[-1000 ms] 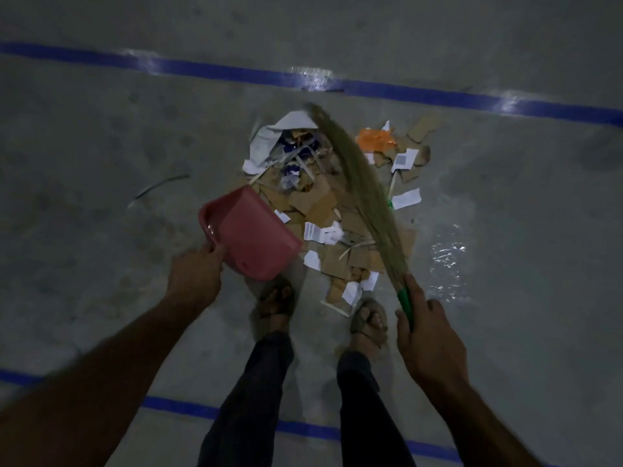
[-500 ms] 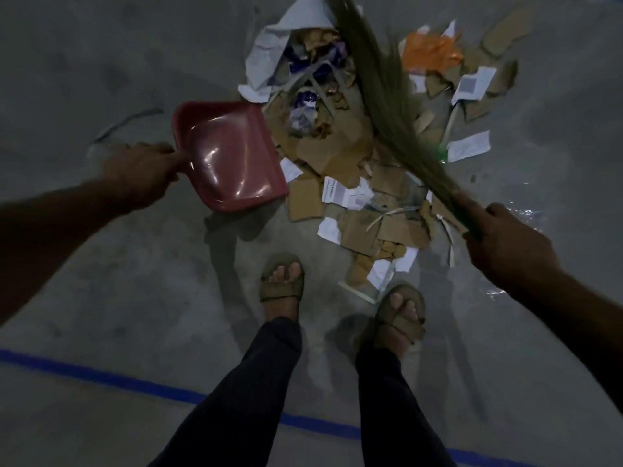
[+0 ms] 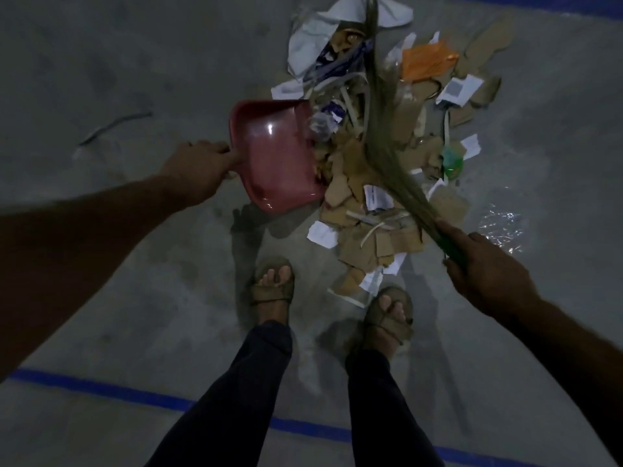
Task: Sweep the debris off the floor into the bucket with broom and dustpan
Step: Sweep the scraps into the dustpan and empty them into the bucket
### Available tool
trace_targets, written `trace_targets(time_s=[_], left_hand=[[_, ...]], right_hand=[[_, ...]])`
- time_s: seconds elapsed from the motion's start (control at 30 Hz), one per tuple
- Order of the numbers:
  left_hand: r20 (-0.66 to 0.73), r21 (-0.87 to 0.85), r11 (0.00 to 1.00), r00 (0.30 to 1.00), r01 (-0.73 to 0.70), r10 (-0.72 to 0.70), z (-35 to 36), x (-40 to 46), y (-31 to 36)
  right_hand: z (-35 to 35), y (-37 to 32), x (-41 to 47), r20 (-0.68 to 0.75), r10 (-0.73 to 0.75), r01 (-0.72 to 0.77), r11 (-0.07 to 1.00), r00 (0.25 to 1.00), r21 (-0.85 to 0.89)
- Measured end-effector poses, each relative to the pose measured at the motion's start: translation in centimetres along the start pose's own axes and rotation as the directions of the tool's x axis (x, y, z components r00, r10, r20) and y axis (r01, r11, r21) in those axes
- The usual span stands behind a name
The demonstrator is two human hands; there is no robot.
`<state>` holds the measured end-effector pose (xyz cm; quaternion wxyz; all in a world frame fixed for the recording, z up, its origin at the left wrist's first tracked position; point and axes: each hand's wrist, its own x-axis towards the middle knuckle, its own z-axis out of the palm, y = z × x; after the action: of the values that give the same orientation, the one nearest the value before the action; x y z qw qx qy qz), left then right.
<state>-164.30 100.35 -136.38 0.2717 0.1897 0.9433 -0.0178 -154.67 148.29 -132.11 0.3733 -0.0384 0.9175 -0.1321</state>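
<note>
Two hands: both mine, gripping tools.
Left hand: clenched on dustpan, mouth against debris.
Right hand: grasping broom, to push scraps in.

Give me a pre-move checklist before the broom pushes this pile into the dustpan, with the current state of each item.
1. Left hand gripping the dustpan by its handle: ok.
2. Dustpan mouth at the edge of the debris pile: ok, its open side meets the scraps.
3. Dustpan lip flat on the floor: cannot tell.
4. Right hand gripping the broom: ok.
5. Broom bristles behind the debris to be pushed: not ok, they lie across the pile's middle, with scraps on the far side.
6. Bucket within reach: cannot tell, none in view.
</note>
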Motion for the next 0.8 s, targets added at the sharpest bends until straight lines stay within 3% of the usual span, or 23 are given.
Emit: trace_targets(time_s=[0.27,0.8], left_hand=[[-0.016,-0.120,0.993,1.000,0.019,-0.021,2.9,-3.0,3.6],[0.059,-0.170,0.984,0.997,0.055,-0.046,7.6,-7.1,11.5]], right_hand=[[2.5,-0.7,-5.4,0.024,-0.084,0.079,0.985,0.996,0.153],[5.5,-0.6,-14.2,0.112,-0.042,0.035,0.997,0.993,0.068]])
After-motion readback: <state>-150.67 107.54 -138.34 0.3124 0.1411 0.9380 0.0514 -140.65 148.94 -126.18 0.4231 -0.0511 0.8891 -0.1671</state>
